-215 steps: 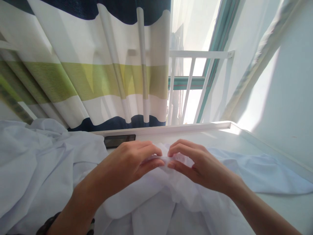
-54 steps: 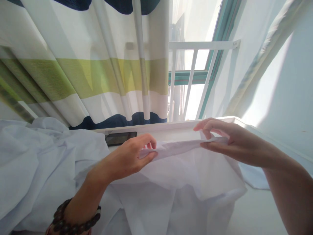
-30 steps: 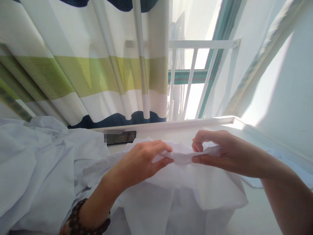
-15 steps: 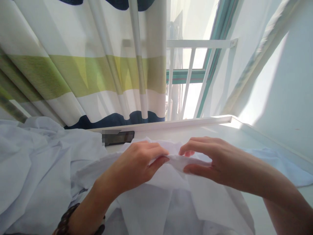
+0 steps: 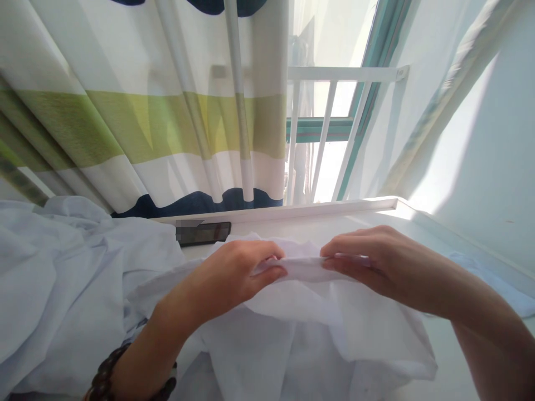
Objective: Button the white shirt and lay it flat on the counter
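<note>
A thin white cloth point(image 5: 317, 323), perhaps a garment, hangs in loose folds in front of me. Its upper edge forms a narrow folded band stretched between my hands. My left hand point(image 5: 238, 273) has thumb and fingers around this band on the left side. A short way to the right, my right hand point(image 5: 376, 262) pinches the same band between thumb and fingertips. What the curled fingers do behind the cloth is hidden. A dark braided bracelet point(image 5: 109, 373) circles my left wrist.
A heap of white fabric point(image 5: 75, 278) lies at left. Beyond it, a dark phone point(image 5: 209, 233) rests on the white surface point(image 5: 288, 225) near its raised rim. A striped curtain point(image 5: 179, 122), white railing point(image 5: 346, 73) and window stand behind. Pale blue cloth point(image 5: 497, 284) lies right.
My right hand has shifted right along the cloth's edge and closed its pinch there. The gap between my hands has grown, and the band between them looks straighter.
</note>
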A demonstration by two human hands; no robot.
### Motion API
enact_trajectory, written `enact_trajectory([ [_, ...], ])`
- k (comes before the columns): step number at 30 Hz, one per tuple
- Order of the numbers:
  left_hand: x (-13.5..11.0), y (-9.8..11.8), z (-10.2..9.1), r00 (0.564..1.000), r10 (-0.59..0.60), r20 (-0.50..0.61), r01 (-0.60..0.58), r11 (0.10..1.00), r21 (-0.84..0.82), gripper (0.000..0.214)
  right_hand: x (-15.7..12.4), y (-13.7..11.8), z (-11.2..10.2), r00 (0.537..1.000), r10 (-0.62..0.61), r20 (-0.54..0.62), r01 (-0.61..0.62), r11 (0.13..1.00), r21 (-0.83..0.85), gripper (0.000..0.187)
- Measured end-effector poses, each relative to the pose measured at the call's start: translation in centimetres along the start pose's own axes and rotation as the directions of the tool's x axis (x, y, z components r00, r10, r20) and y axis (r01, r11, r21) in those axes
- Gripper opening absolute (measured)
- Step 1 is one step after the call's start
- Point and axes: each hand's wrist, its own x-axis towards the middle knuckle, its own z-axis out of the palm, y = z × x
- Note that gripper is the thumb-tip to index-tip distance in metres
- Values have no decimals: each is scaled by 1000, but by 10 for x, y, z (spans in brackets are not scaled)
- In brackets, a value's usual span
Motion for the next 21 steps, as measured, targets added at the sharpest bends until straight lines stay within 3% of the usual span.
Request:
enact_trajectory([
  [5, -2, -27, -10, 976, -188, 107, 192, 981, -37, 22, -1, 34, -9, 954, 282, 101, -287, 957, 39, 28],
  [10, -14, -48, -26, 913, -302, 274, 322, 946, -30, 16, -13, 70, -20, 905, 256, 341, -321, 935, 150, 25],
  [13, -22, -56, -34, 869, -346, 353, 362, 932, 22, 11, -19, 82, -24, 896, 254, 363, -336, 924, 184, 25],
  [15, -24, -61, -36, 851, -367, 374, 364, 928, 84, 14, -18, 88, -24, 918, 322, 230, -354, 928, 113, 29],
  [17, -23, -64, -34, 872, -357, 336, 342, 934, 105, 19, -13, 93, -21, 910, 413, -29, -412, 911, 29, 30],
  [18, -21, -64, -32, 899, -331, 288, 317, 944, 93, 21, -10, 95, -20, 871, 457, -181, -460, 887, 25, 29],
  [20, -15, -61, -27, 954, -263, 146, 256, 965, 62, 26, -4, 97, -16, 717, 538, -444, -531, 834, 153, 29],
  [21, -12, -59, -25, 969, -237, 67, 233, 970, 61, 26, -1, 97, -15, 661, 545, -516, -496, 833, 245, 30],
])
